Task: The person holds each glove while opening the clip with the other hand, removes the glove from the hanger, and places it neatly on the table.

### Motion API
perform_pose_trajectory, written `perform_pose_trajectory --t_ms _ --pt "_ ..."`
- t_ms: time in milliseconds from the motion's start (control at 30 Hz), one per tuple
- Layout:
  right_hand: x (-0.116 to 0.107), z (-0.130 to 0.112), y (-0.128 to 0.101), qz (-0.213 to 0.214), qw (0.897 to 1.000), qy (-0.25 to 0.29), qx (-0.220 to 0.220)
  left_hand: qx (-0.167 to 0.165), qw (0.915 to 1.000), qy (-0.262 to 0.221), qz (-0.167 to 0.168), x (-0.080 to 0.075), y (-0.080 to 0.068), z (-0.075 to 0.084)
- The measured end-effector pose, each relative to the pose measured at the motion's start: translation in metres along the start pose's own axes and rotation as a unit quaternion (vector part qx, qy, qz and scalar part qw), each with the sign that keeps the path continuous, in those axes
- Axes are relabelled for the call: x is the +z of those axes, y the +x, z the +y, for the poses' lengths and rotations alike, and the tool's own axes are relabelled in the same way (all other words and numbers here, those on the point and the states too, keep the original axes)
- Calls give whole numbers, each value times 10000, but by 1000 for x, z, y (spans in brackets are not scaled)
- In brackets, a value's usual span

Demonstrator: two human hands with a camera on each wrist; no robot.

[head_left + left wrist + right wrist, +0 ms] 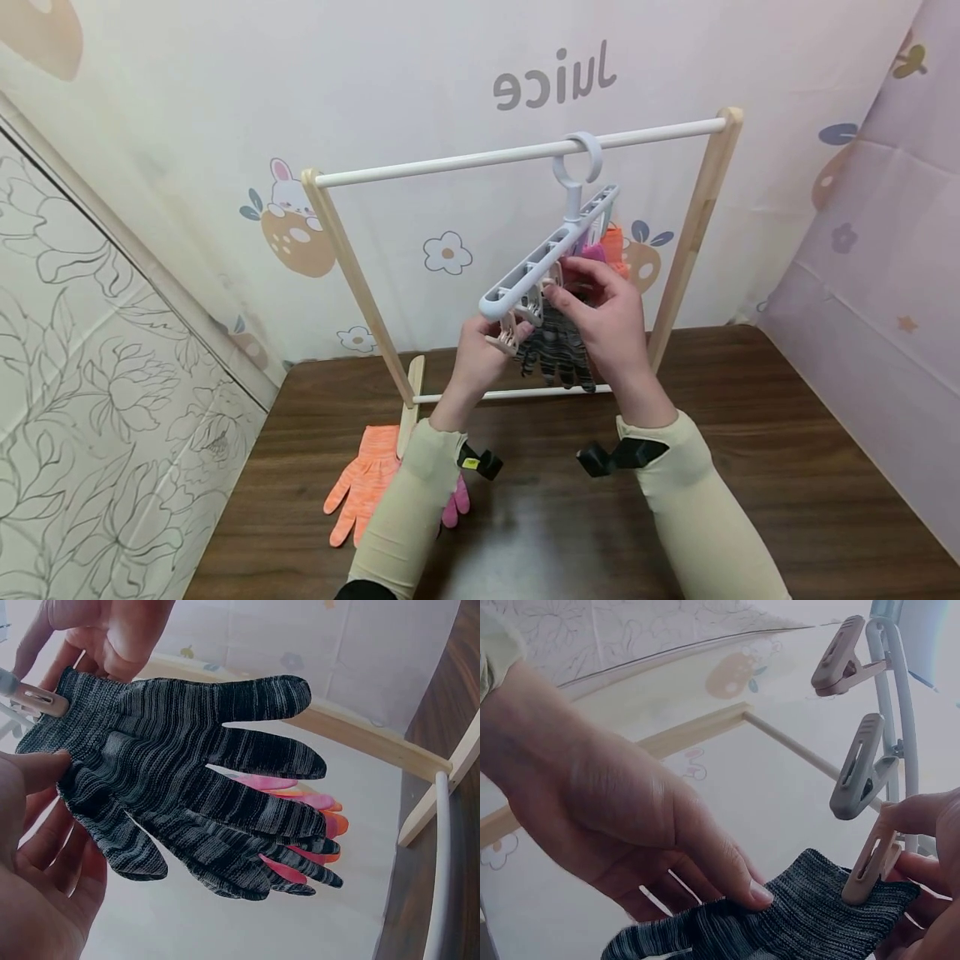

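A pale clip hanger (pixel 528 271) hangs by its hook from the white rail. A black-grey striped knit glove (pixel 172 742) dangles from it, its cuff caught in a beige clip (pixel 866 866). My left hand (pixel 480 358) pinches the glove near the cuff, thumb in front and fingers behind. At the beige clip, my right hand (pixel 611 312) grips with thumb and fingers. Nearer along the bar, a grey clip (pixel 859 772) and a pinkish clip (pixel 840 660) hold nothing. Behind the striped glove hang pink and orange gloves (pixel 334 821).
A wooden rack (pixel 693 225) with a white top rail (pixel 450 165) stands on the brown table (pixel 787 467). An orange glove (pixel 367 475) lies at the front left, and a pink glove (pixel 457 500) shows partly behind my left sleeve. A patterned curtain (pixel 420 75) backs the rack.
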State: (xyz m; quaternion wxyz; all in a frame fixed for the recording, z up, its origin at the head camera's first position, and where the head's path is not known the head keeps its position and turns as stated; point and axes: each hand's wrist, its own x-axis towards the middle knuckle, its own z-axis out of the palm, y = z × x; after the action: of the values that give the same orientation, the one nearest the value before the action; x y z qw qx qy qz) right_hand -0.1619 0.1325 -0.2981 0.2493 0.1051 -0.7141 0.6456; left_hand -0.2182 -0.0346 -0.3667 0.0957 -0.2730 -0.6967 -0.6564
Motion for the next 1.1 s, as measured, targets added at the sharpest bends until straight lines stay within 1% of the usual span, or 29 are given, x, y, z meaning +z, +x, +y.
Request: perform_pose_trajectory --t_ms 133,200,367,500,633,867,1100 --pt "1 0 2 -39 9994 314 134 28 9999 -106 39 0 0 -2" --pt "1 0 3 -43 9991 374 195 22 9999 -147 74 0 -1 -3" --pt "2 0 3 -42 9990 349 283 -18 9996 -143 222 0 -1 -4" --pt "2 -1 3 9 9991 325 289 -99 9995 -154 266 1 0 -3" --pt "3 -1 3 116 9995 190 206 -109 9995 -115 275 1 -1 -3" --pt "5 -1 2 293 9995 70 -57 113 9993 -87 353 1 -2 -4" --pt "7 -2 2 399 9989 -145 -201 186 9988 -132 432 1 -3 -6"
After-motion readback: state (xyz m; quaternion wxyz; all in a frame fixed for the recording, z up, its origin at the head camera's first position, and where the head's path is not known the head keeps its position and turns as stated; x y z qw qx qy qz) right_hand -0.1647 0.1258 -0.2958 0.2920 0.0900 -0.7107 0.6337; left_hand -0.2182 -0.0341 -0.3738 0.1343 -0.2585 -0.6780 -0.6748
